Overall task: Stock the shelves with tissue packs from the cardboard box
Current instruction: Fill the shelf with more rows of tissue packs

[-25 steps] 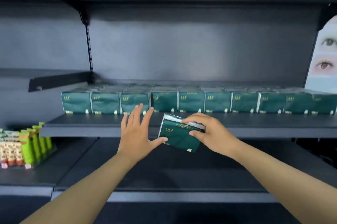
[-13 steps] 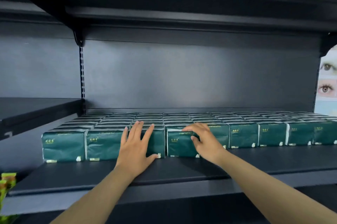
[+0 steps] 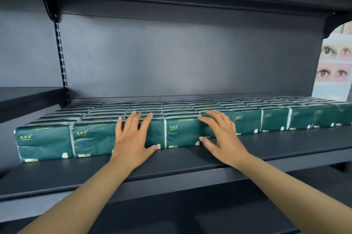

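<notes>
Tissue packs (image 3: 118, 138) sit in neat rows on the dark shelf (image 3: 190, 159), filling it from the back wall up to a front row. They are green, wrapped in shiny plastic, and packed tight, side against side. I cannot see the cardboard box from here.

My left hand (image 3: 131, 138) lies flat on the front of one pack, fingers straight and spread, with the fingertips up over its top edge. It holds nothing. My right hand (image 3: 221, 134) is flat too, fingers spread across the front of the next packs, thumb low by the shelf. It also holds nothing. Between my two hands is one pack (image 3: 182, 132) in the front row.

I think I am pushing the front row back so it lines up straight.

These packs look light and soft. I guess they squash if I squeeze hard, and the plastic wrap may be slippery and crinkly. So I would push with flat palms, not poke with fingertips. To lift one, I would hold it by its two short ends, or pinch top and bottom, and not press too much. A hard shove could knock the row behind out of line.
</notes>
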The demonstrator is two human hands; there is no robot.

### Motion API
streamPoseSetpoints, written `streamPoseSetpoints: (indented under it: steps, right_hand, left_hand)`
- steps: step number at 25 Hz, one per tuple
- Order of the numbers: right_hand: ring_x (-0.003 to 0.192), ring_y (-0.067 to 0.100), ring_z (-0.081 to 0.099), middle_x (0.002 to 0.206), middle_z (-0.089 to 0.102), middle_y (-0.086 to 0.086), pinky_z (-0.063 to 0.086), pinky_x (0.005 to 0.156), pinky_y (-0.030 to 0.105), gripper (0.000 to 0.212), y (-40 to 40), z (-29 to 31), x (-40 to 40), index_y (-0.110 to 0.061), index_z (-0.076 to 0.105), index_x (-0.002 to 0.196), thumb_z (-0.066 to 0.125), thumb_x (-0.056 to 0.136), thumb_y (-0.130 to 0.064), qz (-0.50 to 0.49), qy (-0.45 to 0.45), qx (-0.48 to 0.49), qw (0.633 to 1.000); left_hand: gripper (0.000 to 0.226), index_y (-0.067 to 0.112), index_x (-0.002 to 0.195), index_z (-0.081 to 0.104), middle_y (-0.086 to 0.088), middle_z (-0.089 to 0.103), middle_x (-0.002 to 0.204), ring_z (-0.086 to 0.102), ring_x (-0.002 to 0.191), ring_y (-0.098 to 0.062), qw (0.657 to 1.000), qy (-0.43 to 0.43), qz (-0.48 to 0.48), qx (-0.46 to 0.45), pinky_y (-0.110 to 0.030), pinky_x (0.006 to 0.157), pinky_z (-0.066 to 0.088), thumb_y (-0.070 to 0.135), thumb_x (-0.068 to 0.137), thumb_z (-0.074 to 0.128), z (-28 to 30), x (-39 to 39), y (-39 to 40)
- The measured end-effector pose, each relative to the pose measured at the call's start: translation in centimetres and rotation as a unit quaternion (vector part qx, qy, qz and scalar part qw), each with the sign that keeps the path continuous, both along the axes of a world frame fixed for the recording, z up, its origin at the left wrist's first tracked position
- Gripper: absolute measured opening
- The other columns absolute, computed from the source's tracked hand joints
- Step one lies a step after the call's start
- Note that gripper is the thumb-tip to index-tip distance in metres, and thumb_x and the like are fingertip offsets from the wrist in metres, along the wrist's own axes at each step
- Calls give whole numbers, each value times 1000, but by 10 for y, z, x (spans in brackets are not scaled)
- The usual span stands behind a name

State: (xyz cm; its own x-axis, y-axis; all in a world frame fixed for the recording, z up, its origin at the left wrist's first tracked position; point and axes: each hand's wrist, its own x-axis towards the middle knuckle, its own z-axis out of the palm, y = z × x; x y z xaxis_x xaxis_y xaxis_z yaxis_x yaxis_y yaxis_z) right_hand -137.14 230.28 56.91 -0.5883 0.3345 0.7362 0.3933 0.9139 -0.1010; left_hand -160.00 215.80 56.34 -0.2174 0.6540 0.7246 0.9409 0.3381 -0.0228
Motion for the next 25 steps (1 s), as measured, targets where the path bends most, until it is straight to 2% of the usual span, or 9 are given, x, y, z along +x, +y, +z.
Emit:
streamPoseSetpoints:
  steps: [2,4,6,8,11,13,17,20,25]
  right_hand:
    - [137,12,16,145,31,-7,12,107,31,49,-3,-6,30,-28,42,135,58,88,-33,-7,-1,-12,1000]
    - [137,11,17,146,29,-7,13,109,32,50,-6,-13,61,-28,40,136,59,89,-32,-14,2,-25,1000]
    - [137,11,18,146,29,-6,15,109,32,52,-9,-21,89,-27,38,138,58,90,-32,-13,6,-36,999]
    - [134,12,21,146,29,-5,17,108,33,55,-12,-31,116,-26,37,139,60,89,-31,3,7,-41,999]
    - [132,15,26,146,31,-2,19,107,34,56,-14,-63,155,-23,38,138,61,88,-29,34,-13,-59,998]
    - [131,15,27,145,33,0,19,105,32,55,-15,-98,178,-20,40,138,62,88,-30,49,-27,-84,995]
    - [134,12,22,147,29,-3,17,105,28,56,-16,-210,223,-23,37,140,59,90,-32,62,-103,-180,976]
    - [135,13,22,147,29,-2,21,110,33,57,-22,-309,248,-23,34,141,56,91,-37,62,-174,-248,951]
    - [137,15,24,145,35,-2,25,113,39,58,-36,-453,275,-22,39,139,62,88,-35,51,-267,-341,900]
  left_hand:
    - [88,18,144,37,-17,41,142,27,139,-31,1000,10,-7,18,-51,112,2,59,73,67,0,1,-1]
    - [81,14,139,43,-18,47,135,37,132,-33,999,27,-2,37,-52,110,11,62,75,51,2,9,-5]
    - [78,13,137,45,-18,47,134,39,129,-34,997,28,2,71,-53,109,16,62,77,40,2,26,-13]
    - [74,12,137,45,-19,45,136,40,127,-35,993,4,-4,122,-53,105,23,58,79,40,-6,56,-22]
    - [68,11,136,43,-20,40,139,38,128,-36,990,-51,-12,131,-54,100,29,53,84,42,-53,115,-36]
    - [64,11,137,43,-22,35,144,34,131,-36,994,-45,-10,100,-54,100,29,50,86,43,-101,152,-43]
    - [59,10,137,43,-27,28,148,33,132,-39,999,-18,-2,31,-52,101,30,43,88,44,-226,218,-57]
    - [60,12,137,45,-26,33,146,36,130,-37,990,-103,25,-88,-54,100,36,45,87,40,-339,257,-80]
    - [63,12,133,42,-25,51,132,59,110,-43,931,-228,91,-271,-61,80,51,45,80,50,-487,301,-120]
